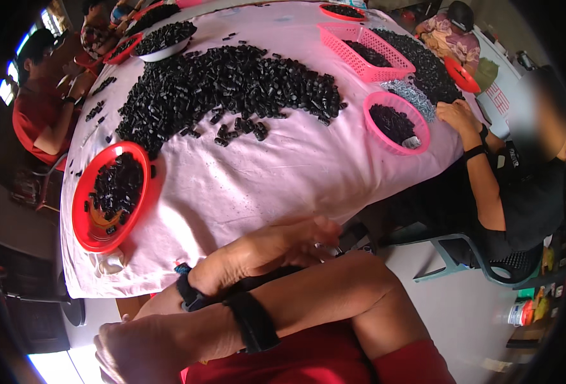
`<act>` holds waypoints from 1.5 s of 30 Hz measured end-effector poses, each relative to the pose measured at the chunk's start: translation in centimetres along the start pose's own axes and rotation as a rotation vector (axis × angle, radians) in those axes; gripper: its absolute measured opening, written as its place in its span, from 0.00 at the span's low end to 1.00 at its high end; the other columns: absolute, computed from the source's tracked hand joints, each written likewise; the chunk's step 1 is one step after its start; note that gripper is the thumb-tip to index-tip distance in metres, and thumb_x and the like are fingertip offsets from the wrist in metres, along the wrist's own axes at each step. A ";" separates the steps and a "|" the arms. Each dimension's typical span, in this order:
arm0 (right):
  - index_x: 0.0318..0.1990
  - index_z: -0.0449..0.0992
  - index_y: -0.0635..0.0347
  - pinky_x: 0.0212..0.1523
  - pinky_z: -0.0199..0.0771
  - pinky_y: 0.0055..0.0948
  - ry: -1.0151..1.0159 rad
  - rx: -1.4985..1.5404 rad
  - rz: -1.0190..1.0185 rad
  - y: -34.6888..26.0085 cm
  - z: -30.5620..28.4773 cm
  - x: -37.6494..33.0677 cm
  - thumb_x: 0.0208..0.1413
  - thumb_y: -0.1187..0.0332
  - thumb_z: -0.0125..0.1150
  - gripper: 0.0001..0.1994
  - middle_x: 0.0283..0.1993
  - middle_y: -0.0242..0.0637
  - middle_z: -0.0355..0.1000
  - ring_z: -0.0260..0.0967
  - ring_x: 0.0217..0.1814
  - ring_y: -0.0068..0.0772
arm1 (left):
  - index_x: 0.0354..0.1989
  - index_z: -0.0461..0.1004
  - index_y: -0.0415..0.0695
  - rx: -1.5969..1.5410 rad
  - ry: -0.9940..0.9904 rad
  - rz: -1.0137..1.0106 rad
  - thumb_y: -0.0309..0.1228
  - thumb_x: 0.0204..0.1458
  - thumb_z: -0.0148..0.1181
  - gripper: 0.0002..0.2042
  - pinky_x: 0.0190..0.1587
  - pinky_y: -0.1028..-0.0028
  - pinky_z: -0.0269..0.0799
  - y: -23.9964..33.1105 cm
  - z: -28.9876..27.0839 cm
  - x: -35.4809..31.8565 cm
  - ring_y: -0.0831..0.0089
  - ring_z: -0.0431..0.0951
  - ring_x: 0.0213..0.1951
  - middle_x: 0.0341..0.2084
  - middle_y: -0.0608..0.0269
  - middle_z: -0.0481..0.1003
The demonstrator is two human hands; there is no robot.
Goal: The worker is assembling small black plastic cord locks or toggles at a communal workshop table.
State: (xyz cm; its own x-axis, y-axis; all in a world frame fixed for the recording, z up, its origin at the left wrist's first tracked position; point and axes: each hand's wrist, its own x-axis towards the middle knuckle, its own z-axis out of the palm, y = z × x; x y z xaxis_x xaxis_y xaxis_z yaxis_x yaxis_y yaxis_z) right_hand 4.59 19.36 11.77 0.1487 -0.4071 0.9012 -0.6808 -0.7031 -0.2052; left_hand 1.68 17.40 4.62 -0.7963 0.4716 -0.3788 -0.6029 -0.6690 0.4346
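My forearms cross low in the view, each with a black wrist strap. My left hand (270,248) points rightward beyond the near table edge; its fingers are blurred, and whether they hold anything cannot be made out. Across the front, my right hand (143,345) lies at the lower left, beside my other forearm, its fingers curled and their inner side hidden. Nearest on the table is a red bowl (80,214) with small black parts (118,185) in it. A wide heap of small black cylindrical parts (225,86) spreads behind, on the pink tablecloth (257,169).
At the right stand a pink round basket (422,137) of black pieces and a pink rectangular basket (353,54). Silvery small pieces (408,95) lie between them. A person in black (519,185) works at the right edge; another in red (43,121) sits left. A green chair (449,246) stands right.
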 end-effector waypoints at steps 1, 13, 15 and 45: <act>0.27 0.71 0.60 0.21 0.67 0.36 0.004 -0.017 0.014 -0.1 0.5 -0.4 0.45 0.66 0.60 0.07 0.19 0.34 0.65 0.68 0.21 0.36 | 0.55 0.67 0.32 0.049 0.045 -0.007 0.30 0.60 0.52 0.18 0.62 0.73 0.60 0.2 1.6 -1.6 0.70 0.68 0.58 0.52 0.56 0.71; 0.28 0.72 0.59 0.20 0.67 0.35 0.039 -0.138 0.098 -0.1 2.2 -1.5 0.45 0.67 0.60 0.06 0.18 0.33 0.64 0.67 0.19 0.36 | 0.57 0.67 0.35 0.255 -0.141 -0.112 0.29 0.60 0.52 0.19 0.57 0.78 0.63 -1.0 -0.2 0.8 0.78 0.70 0.53 0.52 0.59 0.72; 0.28 0.72 0.59 0.20 0.67 0.35 0.042 -0.165 0.109 0.0 2.6 -1.6 0.45 0.67 0.60 0.06 0.18 0.33 0.64 0.67 0.19 0.36 | 0.57 0.68 0.36 0.268 -0.129 -0.078 0.28 0.59 0.53 0.18 0.55 0.78 0.65 -1.1 -0.5 0.6 0.79 0.71 0.52 0.50 0.59 0.73; 0.32 0.70 0.59 0.18 0.70 0.25 -0.249 -1.343 0.448 17.8 -6.8 -11.0 0.43 0.65 0.60 0.10 0.22 0.35 0.70 0.72 0.22 0.31 | 0.50 0.71 0.39 1.729 0.837 1.279 0.33 0.55 0.58 0.16 0.54 0.65 0.62 3.9 -1.7 -2.2 0.57 0.69 0.50 0.47 0.52 0.70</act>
State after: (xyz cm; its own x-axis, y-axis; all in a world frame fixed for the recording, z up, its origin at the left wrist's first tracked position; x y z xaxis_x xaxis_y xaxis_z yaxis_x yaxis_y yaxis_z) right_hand -14.07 15.32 0.83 -0.2311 -0.6311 0.7405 -0.8311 0.5237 0.1869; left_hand 1.15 12.77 5.82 -0.7539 -0.2087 0.6230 0.1944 0.8349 0.5149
